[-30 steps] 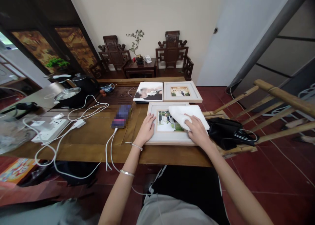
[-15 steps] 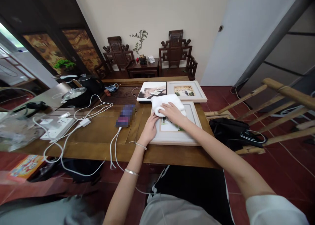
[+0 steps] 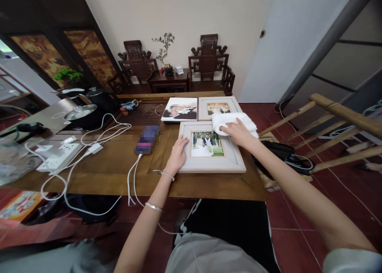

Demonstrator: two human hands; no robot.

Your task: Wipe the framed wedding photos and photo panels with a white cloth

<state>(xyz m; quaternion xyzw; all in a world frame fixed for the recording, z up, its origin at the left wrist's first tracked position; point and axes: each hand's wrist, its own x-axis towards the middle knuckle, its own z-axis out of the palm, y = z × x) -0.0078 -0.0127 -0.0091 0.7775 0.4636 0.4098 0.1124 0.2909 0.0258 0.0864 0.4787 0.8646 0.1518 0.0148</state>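
A light wooden picture frame (image 3: 212, 167) with a wide pale mat lies flat near the table's front edge, a photo of a couple outdoors in its middle. Against its left side rests my left hand (image 3: 177, 155), fingers stretched out over the border and gripping nothing. My right hand (image 3: 238, 133) presses a folded white towel (image 3: 249, 123) onto the frame's upper right corner, fingers closed on the cloth. The towel also overlaps the lower edge of a second picture frame (image 3: 234, 102) behind. Left of that one sits a white photo panel (image 3: 192, 113), partly pixelated.
On the wooden table (image 3: 119, 161) to the left lie a phone (image 3: 147, 139) with charging cables, a white power strip (image 3: 61, 155) and tangled cords. A lidded pot (image 3: 80, 116) stands farther left. A bamboo chair (image 3: 328, 106) holding a black bag (image 3: 283, 155) is at the right.
My right hand has slid the towel rightward from the frame's upper left to its upper right corner, uncovering the photo. My left hand stays at the left edge. The view has shifted slightly.
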